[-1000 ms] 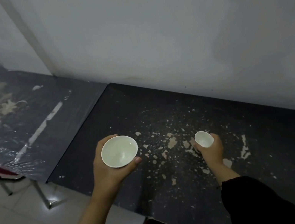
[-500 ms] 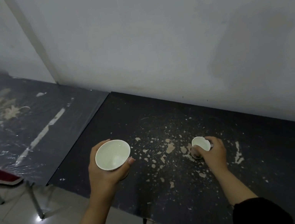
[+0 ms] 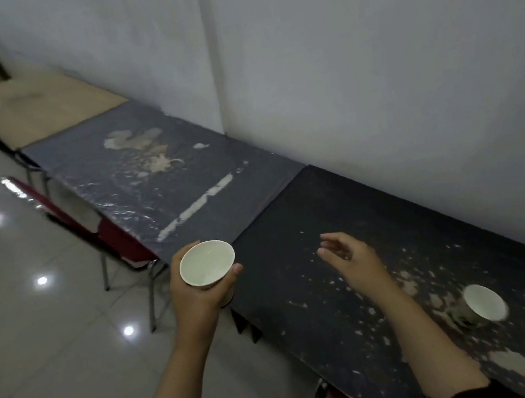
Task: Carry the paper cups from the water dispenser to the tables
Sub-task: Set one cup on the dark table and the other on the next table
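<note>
My left hand (image 3: 197, 296) grips a white paper cup (image 3: 207, 263) from below, upright, over the near edge where two tables meet. A second paper cup (image 3: 484, 302) stands alone on the black table (image 3: 342, 206) with flaked paint, at the lower right. My right hand (image 3: 351, 258) hovers above that table to the left of the standing cup, fingers apart and holding nothing. The water dispenser is out of view.
A plastic-covered dark grey table (image 3: 153, 178) adjoins on the left, then a beige table (image 3: 41, 107) farther back, all against a white wall (image 3: 369, 59). A red chair (image 3: 92, 227) is tucked under the grey table. Shiny tiled floor (image 3: 34, 341) lies to the left.
My right hand let go of the small cup, which now stands on the black table, and drew away to the left. The view turned left along the tables; my left hand still holds its cup.
</note>
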